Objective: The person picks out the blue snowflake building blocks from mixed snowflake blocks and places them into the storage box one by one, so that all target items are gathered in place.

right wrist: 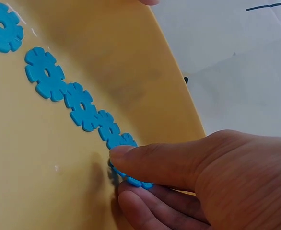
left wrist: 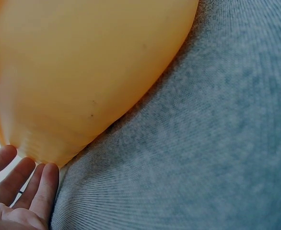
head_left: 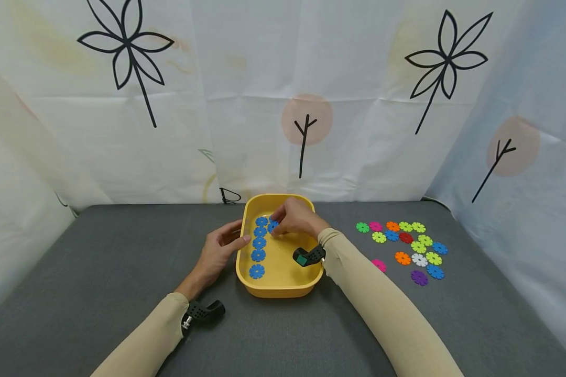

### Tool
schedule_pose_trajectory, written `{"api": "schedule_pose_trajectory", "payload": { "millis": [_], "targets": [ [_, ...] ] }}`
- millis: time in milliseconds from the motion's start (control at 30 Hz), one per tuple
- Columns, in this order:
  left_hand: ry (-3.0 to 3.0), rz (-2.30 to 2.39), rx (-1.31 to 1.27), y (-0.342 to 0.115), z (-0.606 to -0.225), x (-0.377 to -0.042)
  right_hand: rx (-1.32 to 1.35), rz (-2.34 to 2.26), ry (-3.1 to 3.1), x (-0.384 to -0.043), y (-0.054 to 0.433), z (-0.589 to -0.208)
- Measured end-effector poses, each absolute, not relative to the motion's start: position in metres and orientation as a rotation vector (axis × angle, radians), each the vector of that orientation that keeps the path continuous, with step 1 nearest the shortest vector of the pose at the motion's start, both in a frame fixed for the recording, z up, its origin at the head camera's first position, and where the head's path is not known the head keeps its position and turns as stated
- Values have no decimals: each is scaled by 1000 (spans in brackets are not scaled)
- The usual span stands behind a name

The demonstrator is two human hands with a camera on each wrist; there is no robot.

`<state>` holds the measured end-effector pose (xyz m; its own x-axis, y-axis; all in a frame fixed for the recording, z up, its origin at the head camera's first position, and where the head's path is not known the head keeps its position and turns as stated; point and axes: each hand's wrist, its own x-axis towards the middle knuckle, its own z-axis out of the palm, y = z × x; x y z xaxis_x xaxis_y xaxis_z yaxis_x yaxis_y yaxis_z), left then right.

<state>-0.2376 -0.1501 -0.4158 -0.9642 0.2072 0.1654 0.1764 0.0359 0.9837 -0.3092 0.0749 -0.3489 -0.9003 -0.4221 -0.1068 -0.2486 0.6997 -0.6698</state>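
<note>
A yellow plastic tray with a raised rim stands in the middle of the table. Inside it, along the left side, several blue notched flower-shaped discs lie in a column. My right hand reaches into the tray's far part and pinches another blue disc between thumb and fingers, beside the column's far end. My left hand holds the tray's left side, thumb over the rim. In the left wrist view its fingers touch the outer wall.
To the right of the tray, loose discs in several colours lie scattered on the grey table, among them a purple disc and a red disc. A white printed curtain hangs behind the table's far edge.
</note>
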Motion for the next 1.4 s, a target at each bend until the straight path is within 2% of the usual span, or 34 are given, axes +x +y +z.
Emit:
{"api": "schedule_pose_trajectory", "payload": {
  "millis": [1400],
  "targets": [
    [2254, 2110, 382, -150, -414, -237, -551, -968, 2732, -305, 74, -348]
  ]
}}
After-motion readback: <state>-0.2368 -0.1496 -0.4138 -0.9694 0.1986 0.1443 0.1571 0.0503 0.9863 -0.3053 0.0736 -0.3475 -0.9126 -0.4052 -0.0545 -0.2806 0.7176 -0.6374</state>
